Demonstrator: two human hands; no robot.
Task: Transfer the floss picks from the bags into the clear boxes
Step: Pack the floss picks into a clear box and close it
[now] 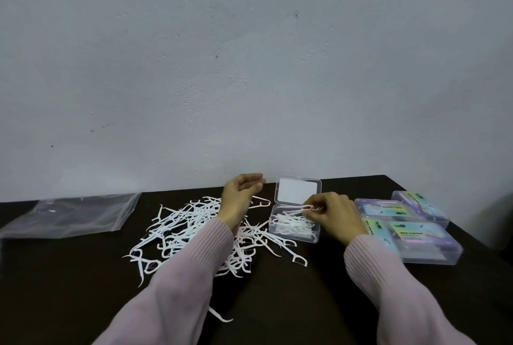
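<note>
A heap of white floss picks (191,236) lies loose on the dark table (291,303). To its right stands a clear box (316,235) with its lid (298,190) up and several picks inside. My right hand (331,215) hovers over the box and pinches a few floss picks (308,209) at its fingertips. My left hand (241,197) is raised above the heap's far side, fingers loosely curled, holding nothing. An empty clear bag (72,215) lies flat at the far left.
Three closed clear boxes with colourful labels (410,231) sit together at the right, near the table's right edge. A pale wall (249,67) rises right behind the table. One stray pick (220,315) lies near the front between my sleeves.
</note>
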